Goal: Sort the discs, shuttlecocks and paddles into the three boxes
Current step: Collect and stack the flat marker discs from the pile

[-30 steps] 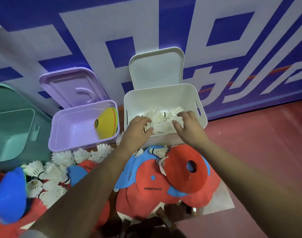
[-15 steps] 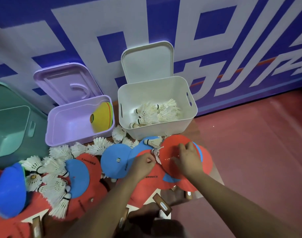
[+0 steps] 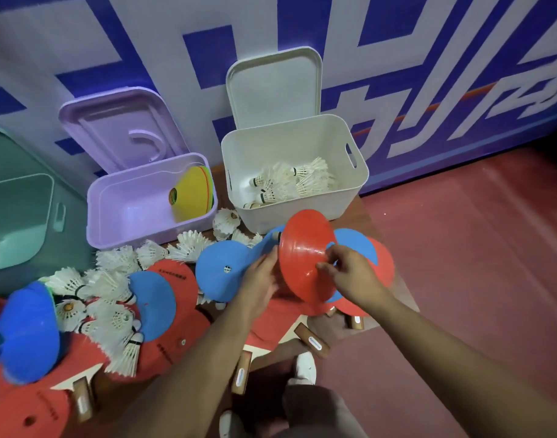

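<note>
A person lifts a red disc (image 3: 302,248) on edge above a heap of discs, paddles and shuttlecocks. The right hand (image 3: 350,273) pinches it near the centre hole. The left hand (image 3: 260,282) lies against its left rim, though whether those fingers grip is unclear. The disc-sorting step seems to be in hand. The next move likely calls for carrying the disc left to the purple box (image 3: 119,238), beside the stacked yellow discs (image 3: 193,192), not into the white box (image 3: 290,213) of shuttlecocks.
</note>
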Tool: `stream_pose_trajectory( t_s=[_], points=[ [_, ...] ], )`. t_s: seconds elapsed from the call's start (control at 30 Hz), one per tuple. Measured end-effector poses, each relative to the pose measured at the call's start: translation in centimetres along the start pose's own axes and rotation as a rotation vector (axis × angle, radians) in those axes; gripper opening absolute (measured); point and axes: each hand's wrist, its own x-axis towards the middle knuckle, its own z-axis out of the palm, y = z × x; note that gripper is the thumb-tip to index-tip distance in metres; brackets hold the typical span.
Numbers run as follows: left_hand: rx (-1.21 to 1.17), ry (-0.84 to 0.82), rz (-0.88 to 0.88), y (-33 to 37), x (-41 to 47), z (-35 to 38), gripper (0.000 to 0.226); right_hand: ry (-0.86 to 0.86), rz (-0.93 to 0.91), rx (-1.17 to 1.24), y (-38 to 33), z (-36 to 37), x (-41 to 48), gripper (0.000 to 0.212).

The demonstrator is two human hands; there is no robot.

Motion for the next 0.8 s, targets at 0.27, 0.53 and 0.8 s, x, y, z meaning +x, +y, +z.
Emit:
stream_pose_trajectory(
  t_s=[0.27,0.53,0.8],
  points=[
    [-0.074,-0.058,0.072,2.6,-7.0,-9.9,0.034,-0.183,-0.027,0.024,-6.3,8.4,-3.0,0.024],
    [-0.040,0.196,0.253,3.7,-13.5,-22.9,0.021,-0.183,-0.174,0.045,-13.2,18.0,-4.5,0.010],
    [-0.212,0.376,0.305,3.4,-17.6,-32.6,0.023,-0.343,0.109,0.239,-19.7,26.9,-4.4,0.035]
  ],
)
